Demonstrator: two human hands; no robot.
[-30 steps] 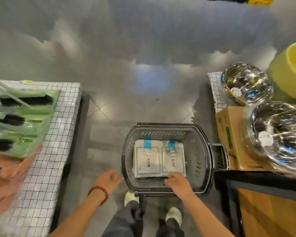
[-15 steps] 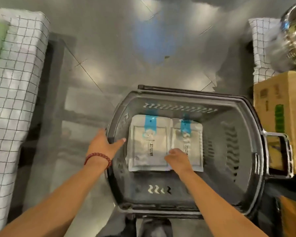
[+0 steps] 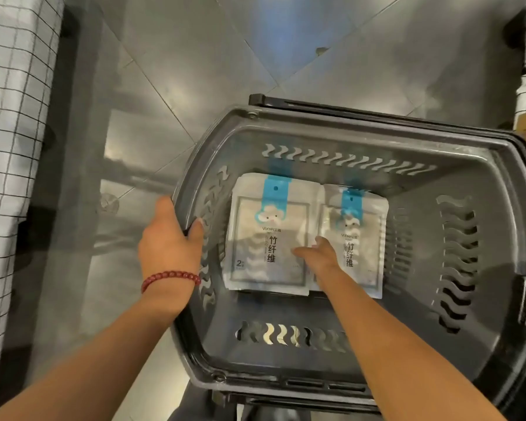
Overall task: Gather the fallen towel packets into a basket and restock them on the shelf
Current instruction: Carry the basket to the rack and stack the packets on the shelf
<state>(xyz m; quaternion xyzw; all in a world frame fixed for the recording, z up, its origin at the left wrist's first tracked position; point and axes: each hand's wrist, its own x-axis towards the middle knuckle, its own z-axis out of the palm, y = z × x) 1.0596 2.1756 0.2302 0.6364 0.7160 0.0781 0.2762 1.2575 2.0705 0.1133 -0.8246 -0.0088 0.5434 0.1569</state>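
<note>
The right hand (image 3: 321, 257), nearer, lays its fingers on the seam between two towel packets (image 3: 268, 235) lying side by side in the basket (image 3: 377, 130), long axes pointing away, grip indeterminate; the left hand (image 3: 167, 242) clasps the rim.

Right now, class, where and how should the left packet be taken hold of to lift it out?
Probably by its near short edge, coming from the near side. The left packet lies flat on the basket floor, with bare floor before that edge. Its left edge sits close to the wall, and the right packet borders its other side.
</note>
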